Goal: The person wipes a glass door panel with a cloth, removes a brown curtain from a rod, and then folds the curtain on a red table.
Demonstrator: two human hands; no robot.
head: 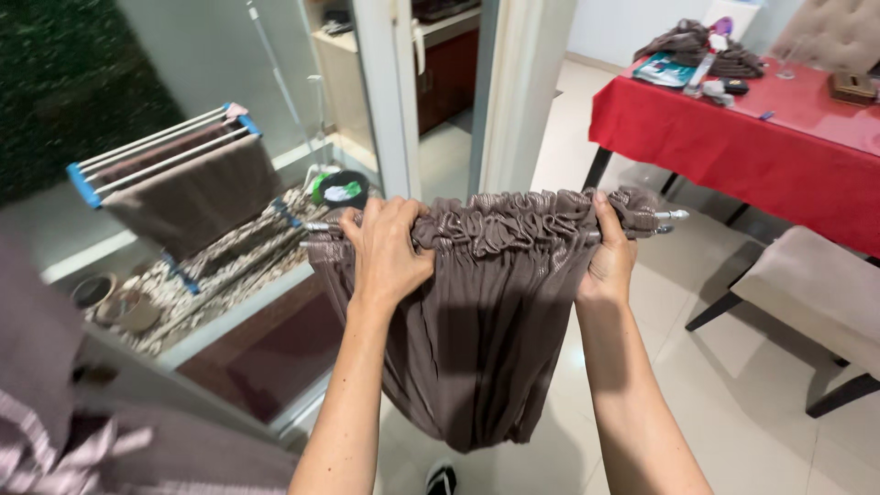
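Note:
I hold a grey-brown curtain (477, 321) bunched along a thin metal rod (672, 216) at chest height. My left hand (387, 249) grips the gathered top near the rod's left end. Near the right end, my right hand (609, 252) is closed around the gathers, thumb on top. The fabric hangs down in folds between my forearms. The rod's two thin tips stick out past the cloth on the right.
A drying rack (165, 160) with brown cloth stands outside behind glass at left. A table with a red cloth (733, 137) carries clutter at the upper right. A beige padded chair (816, 293) stands at right. More fabric (55, 431) lies lower left.

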